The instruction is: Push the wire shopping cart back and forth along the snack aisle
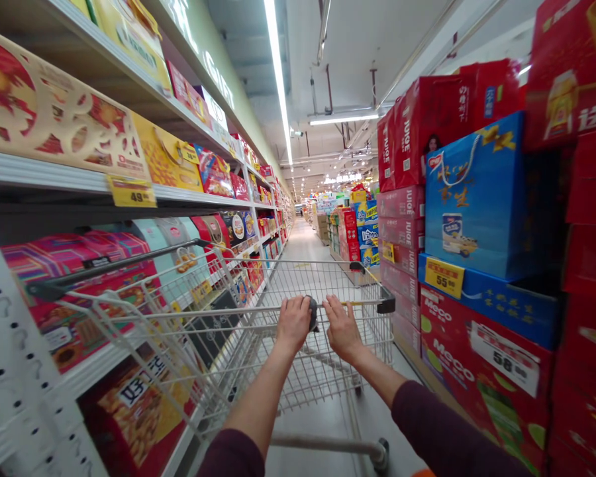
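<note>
My left hand [293, 322] and my right hand [342, 327] are both wrapped round the handle bar [367, 304] of a wire shopping cart [258, 344], side by side near its middle. A grey hub on the bar sits between the two hands. The cart's basket holds nothing that I can see. It points down a supermarket aisle. Dark maroon sleeves cover both forearms near the bottom edge.
Shelves [54, 175] of boxed gift goods with yellow price tags run along the left. Stacked red cartons [481, 371] and a blue gift box [477, 192] stand close on the right. The aisle floor [305, 242] stretches ahead between them toward further product stacks.
</note>
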`<state>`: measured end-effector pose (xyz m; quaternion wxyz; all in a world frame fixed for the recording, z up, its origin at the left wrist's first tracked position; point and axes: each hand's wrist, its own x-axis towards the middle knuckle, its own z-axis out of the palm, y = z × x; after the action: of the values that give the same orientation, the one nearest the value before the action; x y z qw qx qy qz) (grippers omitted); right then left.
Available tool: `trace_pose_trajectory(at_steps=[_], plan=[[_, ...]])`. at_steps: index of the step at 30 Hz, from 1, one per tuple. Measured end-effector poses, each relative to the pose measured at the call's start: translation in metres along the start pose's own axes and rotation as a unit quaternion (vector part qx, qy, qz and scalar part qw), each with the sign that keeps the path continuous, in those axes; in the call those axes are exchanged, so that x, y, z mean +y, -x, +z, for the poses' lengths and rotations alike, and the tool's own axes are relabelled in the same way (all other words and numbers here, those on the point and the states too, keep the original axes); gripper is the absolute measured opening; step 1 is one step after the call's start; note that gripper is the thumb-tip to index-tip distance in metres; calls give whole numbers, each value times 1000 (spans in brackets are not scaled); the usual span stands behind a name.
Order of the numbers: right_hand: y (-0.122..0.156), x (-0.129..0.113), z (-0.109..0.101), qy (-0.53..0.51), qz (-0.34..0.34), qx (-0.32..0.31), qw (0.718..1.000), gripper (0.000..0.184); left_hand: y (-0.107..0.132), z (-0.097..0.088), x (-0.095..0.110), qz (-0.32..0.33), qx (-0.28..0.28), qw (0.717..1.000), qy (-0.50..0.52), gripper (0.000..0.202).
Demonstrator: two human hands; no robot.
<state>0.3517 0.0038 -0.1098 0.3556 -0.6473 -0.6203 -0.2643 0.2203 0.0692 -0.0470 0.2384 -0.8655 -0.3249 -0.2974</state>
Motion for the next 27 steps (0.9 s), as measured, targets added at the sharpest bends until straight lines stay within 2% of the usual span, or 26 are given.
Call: trace_pose_trajectory(at_steps=[3, 7, 13, 20, 24, 27], plan=[[-1, -4, 0, 5, -13, -17, 1000, 59, 3, 0, -8, 24, 13, 1000, 0, 28], [-1, 0, -2, 14, -30, -36, 999, 61, 11, -5, -37, 34, 30, 999, -1, 28], [4, 13, -4, 34, -16, -34, 999, 65, 28, -24, -94, -9, 17, 999, -32, 32], [5, 18, -8, 30, -2, -32, 999, 64, 49, -52, -151, -93, -2, 992, -82, 35], [4, 14, -9, 27, 10, -34, 999, 63, 59, -59, -169, -137, 4, 984, -113, 38], [1, 2, -11, 22, 22, -34, 999, 62, 62, -59, -168, -164, 11, 979, -124, 40]])
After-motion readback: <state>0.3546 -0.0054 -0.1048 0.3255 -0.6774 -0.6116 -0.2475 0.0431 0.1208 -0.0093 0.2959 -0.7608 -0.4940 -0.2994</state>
